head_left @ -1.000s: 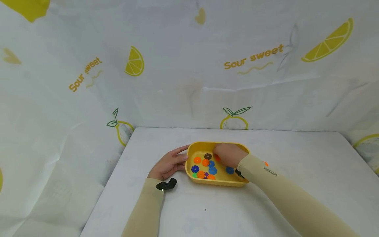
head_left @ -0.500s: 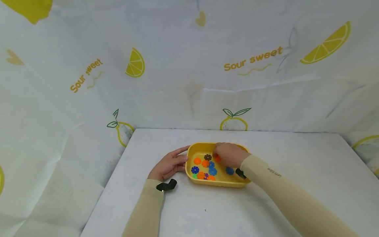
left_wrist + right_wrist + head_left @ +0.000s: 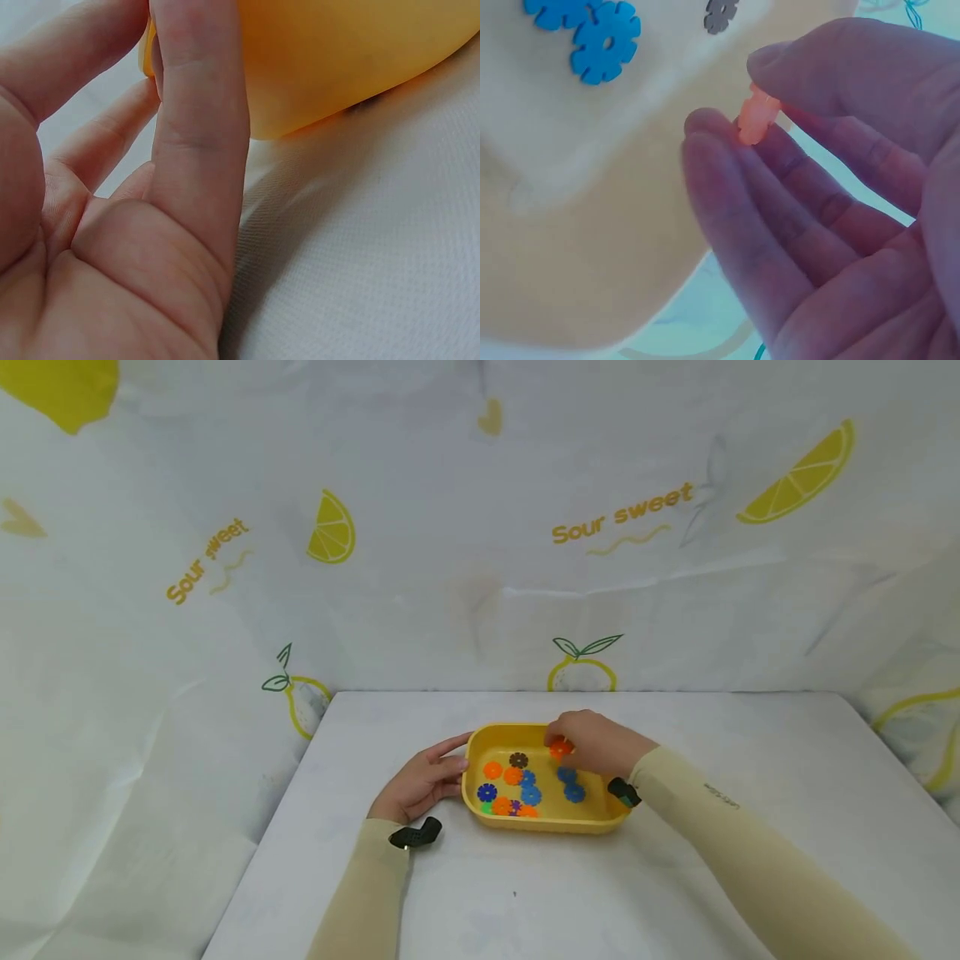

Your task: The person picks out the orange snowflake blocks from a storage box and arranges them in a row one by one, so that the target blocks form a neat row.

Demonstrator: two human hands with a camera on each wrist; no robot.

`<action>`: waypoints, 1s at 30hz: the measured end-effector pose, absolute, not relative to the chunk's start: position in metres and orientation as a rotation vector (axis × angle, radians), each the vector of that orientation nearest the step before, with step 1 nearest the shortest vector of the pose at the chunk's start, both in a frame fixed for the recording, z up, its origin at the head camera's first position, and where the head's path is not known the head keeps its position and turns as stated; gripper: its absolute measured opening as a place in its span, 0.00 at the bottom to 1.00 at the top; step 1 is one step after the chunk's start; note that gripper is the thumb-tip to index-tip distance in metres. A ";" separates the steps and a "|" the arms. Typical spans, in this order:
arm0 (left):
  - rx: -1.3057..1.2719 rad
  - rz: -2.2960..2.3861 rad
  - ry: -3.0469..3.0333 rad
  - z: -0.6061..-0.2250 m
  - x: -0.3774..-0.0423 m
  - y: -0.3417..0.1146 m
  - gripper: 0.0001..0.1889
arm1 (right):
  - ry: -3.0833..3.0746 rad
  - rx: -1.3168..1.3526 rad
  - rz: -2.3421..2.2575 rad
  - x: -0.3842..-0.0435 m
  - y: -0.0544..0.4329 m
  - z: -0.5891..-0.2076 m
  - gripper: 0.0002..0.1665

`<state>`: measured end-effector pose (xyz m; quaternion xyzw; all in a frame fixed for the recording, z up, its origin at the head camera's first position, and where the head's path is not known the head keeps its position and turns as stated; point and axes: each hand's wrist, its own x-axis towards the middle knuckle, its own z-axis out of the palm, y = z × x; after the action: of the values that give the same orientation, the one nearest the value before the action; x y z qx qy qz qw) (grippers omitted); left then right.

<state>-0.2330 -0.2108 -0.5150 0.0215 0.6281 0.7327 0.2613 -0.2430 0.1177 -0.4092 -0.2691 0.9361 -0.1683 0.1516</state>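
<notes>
A yellow tray (image 3: 555, 827) stands on the table with several notched plastic discs inside. The right hand (image 3: 592, 739) is over its far right part, pinching an orange notched disc (image 3: 757, 116) between thumb and fingers, as the right wrist view shows. Below that hand lie two blue discs (image 3: 574, 792). The left hand (image 3: 420, 781) is at the tray's left end, its extended fingers and thumb touching the wall. In the left wrist view, one finger (image 3: 199, 127) overlaps the tray's outer side (image 3: 322, 60).
Toward the tray's left are a brown disc (image 3: 519, 761), a dark blue disc (image 3: 487, 792), an orange disc (image 3: 492, 770) and others in blue, purple and green. A white cloth covers the table (image 3: 465, 893); a lemon-printed sheet (image 3: 420, 568) hangs behind.
The right hand has lifted from the tray's floor and shifted slightly right, with the orange disc in its fingers. A blue disc beneath it has come into sight. The left hand stays at the tray.
</notes>
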 end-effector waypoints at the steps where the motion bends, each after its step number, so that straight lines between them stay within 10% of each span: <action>1: 0.059 1.980 1.704 -0.515 -0.233 -0.211 0.31 | 2.683 -0.779 -0.513 -0.243 0.121 -0.409 0.16; 30: 0.037 1.985 1.695 -0.510 -0.227 -0.209 0.33 | 2.810 -0.503 -1.026 -0.215 0.226 -0.421 0.17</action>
<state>-0.2273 -0.2088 -0.5102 0.0138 0.6267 0.7336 0.2623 -0.2150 0.2257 -0.4205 -0.1656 0.9250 -0.3376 0.0539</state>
